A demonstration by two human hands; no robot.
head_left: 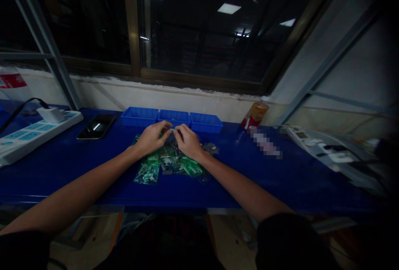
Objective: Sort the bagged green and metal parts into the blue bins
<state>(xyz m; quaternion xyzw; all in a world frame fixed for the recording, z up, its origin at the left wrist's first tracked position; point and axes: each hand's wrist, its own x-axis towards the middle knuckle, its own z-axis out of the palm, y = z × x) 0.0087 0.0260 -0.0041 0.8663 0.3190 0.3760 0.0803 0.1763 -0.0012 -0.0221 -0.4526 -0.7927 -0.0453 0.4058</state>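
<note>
Bench work with two bare hands, seen from the head camera. The left hand (152,138) and the right hand (188,142) meet near the middle of the view, each narrowed to a pinch, with thumb and fingers closed on a small pale piece (173,130) held between them; its exact form is too small to tell. The piece lies above a loose pile of small clear and green packets (148,170), some with dark or metallic contents, which is spread on the blue bench (243,174) beneath and around the hands. Just beyond the pile, three blue bins stand side by side in a row: the left bin (140,117), the middle bin (174,117) and the right bin (206,123). To the left of the row lies a dark phone (97,127), its screen reflecting light; farther left is a white power strip (40,132) bearing a white plug (51,114) with a black cable. To the right of the bins, near the wall, is a bottle (256,115) with amber and red colouring. Behind the bench, a metal-framed window (199,33) shows bright rectangular lights against a dark ground.
</note>
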